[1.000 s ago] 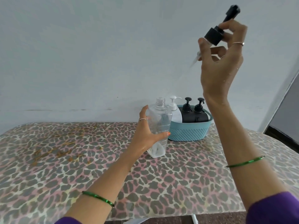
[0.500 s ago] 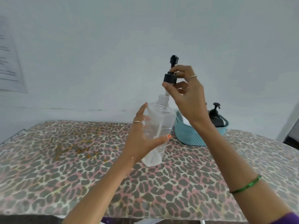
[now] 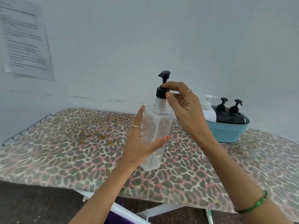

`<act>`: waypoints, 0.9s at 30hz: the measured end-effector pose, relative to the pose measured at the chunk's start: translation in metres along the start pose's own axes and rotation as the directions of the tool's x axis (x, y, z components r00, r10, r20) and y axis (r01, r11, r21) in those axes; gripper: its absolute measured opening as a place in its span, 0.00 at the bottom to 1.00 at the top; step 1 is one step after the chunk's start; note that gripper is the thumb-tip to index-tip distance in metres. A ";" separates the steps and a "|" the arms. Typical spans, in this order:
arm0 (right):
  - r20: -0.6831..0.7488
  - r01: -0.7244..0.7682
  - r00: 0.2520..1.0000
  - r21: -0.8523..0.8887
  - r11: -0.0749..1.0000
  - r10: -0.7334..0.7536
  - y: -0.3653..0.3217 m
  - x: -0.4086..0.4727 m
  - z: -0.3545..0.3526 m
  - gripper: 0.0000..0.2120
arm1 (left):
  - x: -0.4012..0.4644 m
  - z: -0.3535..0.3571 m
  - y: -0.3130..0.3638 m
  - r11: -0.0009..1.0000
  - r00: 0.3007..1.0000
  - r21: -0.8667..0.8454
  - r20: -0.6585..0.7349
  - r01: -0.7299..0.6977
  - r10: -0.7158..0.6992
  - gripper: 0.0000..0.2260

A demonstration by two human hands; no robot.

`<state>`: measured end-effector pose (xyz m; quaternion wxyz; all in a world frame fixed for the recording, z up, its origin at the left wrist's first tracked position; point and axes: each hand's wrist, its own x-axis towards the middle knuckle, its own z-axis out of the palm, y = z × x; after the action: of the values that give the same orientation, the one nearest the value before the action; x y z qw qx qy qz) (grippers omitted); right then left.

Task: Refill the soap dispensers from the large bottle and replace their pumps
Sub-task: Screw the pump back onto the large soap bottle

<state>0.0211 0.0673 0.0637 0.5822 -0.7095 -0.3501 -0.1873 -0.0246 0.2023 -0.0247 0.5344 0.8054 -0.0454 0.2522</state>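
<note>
A clear plastic dispenser bottle [image 3: 156, 126] stands upright on the leopard-print table [image 3: 64, 151], with only a little liquid near its bottom. My left hand [image 3: 142, 141] is wrapped around its body. A black pump [image 3: 162, 88] sits on the bottle's threaded neck, its tube running down inside. My right hand [image 3: 182, 107] pinches the pump's collar between thumb and fingers.
A blue basket [image 3: 226, 133] at the back right holds a white pump bottle [image 3: 208, 110] and two black pump bottles [image 3: 229, 113]. A printed sheet [image 3: 25, 41] hangs on the wall at left. A wire rail [image 3: 24, 130] edges the table's left side.
My right hand brought the black pump down from high in the air onto the bottle's neck. The pump's tube now sits inside the bottle. My left hand kept hold of the bottle.
</note>
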 end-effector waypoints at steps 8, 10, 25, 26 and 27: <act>-0.004 -0.006 1.000 -0.082 0.997 0.006 0.002 -0.008 0.008 0.12 | -0.006 0.000 -0.010 1.000 1.000 -0.014 -0.004 -0.020 0.020 0.44; -0.025 0.010 1.000 -0.135 0.991 -0.014 0.000 -0.009 0.009 0.12 | -0.008 0.000 -0.011 0.999 0.999 -0.019 0.002 -0.035 0.035 0.43; -0.054 0.040 0.996 -0.466 0.884 -0.074 0.007 -0.016 0.013 0.13 | -0.020 0.003 -0.037 0.998 0.999 -0.062 0.049 -0.001 0.004 0.43; -0.048 0.019 0.998 -0.396 0.918 -0.042 0.007 -0.016 0.014 0.12 | -0.020 0.003 -0.038 0.998 0.999 -0.060 0.051 -0.005 0.008 0.43; -0.048 -0.004 0.999 -0.322 0.947 -0.012 0.008 -0.016 0.015 0.12 | -0.020 0.003 -0.038 0.998 0.999 -0.059 0.050 -0.009 0.012 0.44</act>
<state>0.0137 0.0770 0.0435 0.4665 -0.7895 -0.3019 -0.2604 -0.0277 0.2114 -0.0667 0.5552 0.7952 -0.0706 0.2334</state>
